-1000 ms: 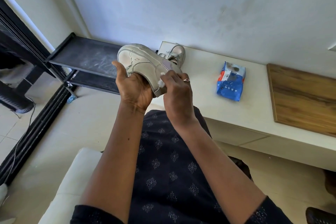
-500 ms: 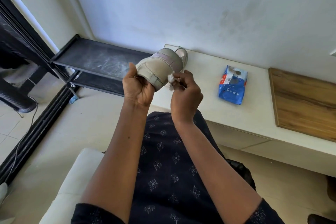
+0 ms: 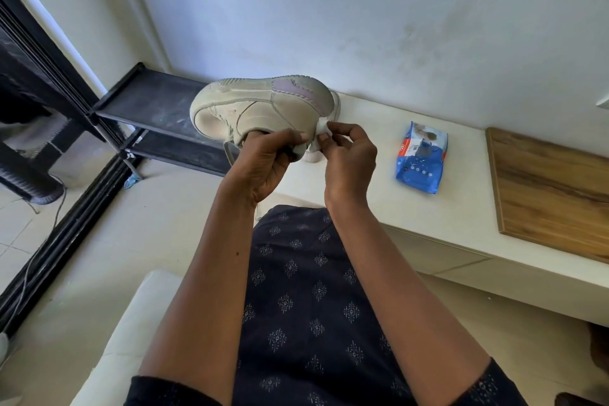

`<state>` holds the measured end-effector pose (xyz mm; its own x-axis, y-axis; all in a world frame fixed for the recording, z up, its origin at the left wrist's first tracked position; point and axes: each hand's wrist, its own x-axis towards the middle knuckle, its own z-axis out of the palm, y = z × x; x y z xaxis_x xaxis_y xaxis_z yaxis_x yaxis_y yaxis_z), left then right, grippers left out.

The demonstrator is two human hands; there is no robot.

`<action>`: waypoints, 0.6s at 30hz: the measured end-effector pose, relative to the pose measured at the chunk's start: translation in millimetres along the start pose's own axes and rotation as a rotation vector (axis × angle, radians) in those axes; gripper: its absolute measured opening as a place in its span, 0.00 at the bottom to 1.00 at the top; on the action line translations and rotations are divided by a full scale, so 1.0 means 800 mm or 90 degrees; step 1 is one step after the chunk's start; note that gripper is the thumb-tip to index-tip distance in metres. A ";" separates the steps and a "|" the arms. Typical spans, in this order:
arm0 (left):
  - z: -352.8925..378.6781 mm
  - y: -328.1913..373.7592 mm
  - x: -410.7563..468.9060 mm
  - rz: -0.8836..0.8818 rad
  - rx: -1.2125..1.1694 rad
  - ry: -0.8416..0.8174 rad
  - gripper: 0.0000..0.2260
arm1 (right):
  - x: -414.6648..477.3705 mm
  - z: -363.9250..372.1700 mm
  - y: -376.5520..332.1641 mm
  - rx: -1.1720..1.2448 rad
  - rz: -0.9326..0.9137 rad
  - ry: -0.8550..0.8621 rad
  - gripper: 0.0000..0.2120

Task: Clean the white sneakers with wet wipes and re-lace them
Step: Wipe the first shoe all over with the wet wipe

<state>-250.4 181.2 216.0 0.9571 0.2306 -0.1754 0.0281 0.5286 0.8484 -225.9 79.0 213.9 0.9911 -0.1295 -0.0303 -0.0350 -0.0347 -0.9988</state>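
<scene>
A white sneaker (image 3: 260, 109) is held in the air upside down, its sole facing up and its toe to the left. My left hand (image 3: 267, 161) grips it from below at the opening, fingers curled inside. My right hand (image 3: 346, 155) pinches a small crumpled white wet wipe (image 3: 321, 128) against the heel end. A loose lace (image 3: 230, 155) hangs under the shoe. The second sneaker (image 3: 336, 105) is almost wholly hidden behind the first, on the white bench (image 3: 454, 208). The blue wet wipes pack (image 3: 420, 158) lies on the bench to the right.
A wooden board (image 3: 547, 188) lies on the bench at the right. A black metal shelf rack (image 3: 158, 109) stands to the left against the wall. A black frame and cables run along the floor at far left. My lap in dark patterned cloth is below.
The sneaker has been turned from heel-on toward me to side-on with the sole up. My right hand with the wipe has shifted to the heel end.
</scene>
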 end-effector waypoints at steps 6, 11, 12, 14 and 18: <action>0.000 -0.003 -0.006 -0.019 0.078 -0.050 0.06 | 0.001 -0.004 -0.012 -0.280 -0.554 -0.041 0.08; 0.009 -0.004 -0.009 -0.032 0.162 -0.083 0.07 | 0.035 0.006 -0.041 -0.409 -0.645 -0.179 0.10; 0.011 -0.003 -0.009 -0.029 0.164 -0.072 0.08 | 0.040 0.008 -0.046 -0.438 -0.652 -0.202 0.10; 0.012 -0.004 -0.009 -0.023 0.167 -0.059 0.09 | 0.046 0.010 -0.052 -0.477 -0.645 -0.241 0.12; 0.009 -0.006 -0.010 -0.015 0.140 -0.039 0.12 | 0.040 0.004 -0.051 -0.458 -0.622 -0.286 0.14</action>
<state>-256.1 171.3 216.8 0.9709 0.1671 -0.1716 0.1064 0.3411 0.9340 -192.0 79.1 253.7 0.5956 0.5892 0.5460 0.8025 -0.4656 -0.3731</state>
